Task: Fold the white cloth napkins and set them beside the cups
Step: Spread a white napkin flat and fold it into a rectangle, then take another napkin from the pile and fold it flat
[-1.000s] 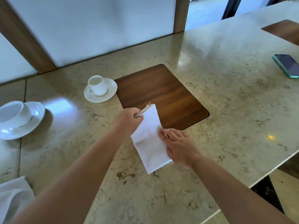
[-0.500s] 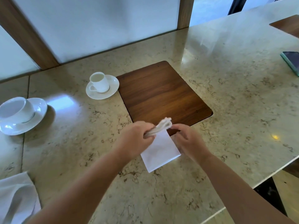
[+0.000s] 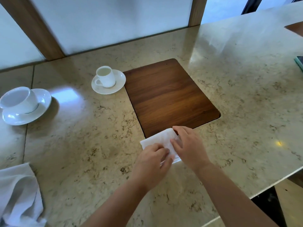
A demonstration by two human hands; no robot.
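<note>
Napkin point(image 3: 159, 141) lies flat on the table point(image 3: 85, 153) under both my hands, its far corner lapping onto the near edge of the wood inlay point(image 3: 168, 97). My left hand point(image 3: 152, 163) presses down on its near-left part, fingers curled loosely on the cloth; my right hand point(image 3: 188, 148) lies flat across its right side, fingers spread. Neither grip is closed around the cloth: both hands press it from above, pinching nothing that I can see.

By my reading, this is the pressing-flat step of the fold. The napkin looks folded down to a small, thick rectangle, white, lightly textured, with layered edges showing at its near-right corner beside my right wrist. Its near half is hidden beneath my hands, so I cannot tell how square the fold is.

Next comes the placing: I would need to pinch the packet along one edge, firmly enough that the layers do not slide apart, then carry it left and away toward a cup.

At the table's near-left corner a second cloth point(image 3: 18, 194) lies crumpled and unfolded, so more folding remains. Farther off on the left, a wide cup point(image 3: 18, 99) sits on its saucer point(image 3: 41, 102). Beyond, a small cup point(image 3: 105, 77) stands on a saucer point(image 3: 118, 81) just beside the inlay's far-left corner. No napkin lies beside either cup yet.
</note>
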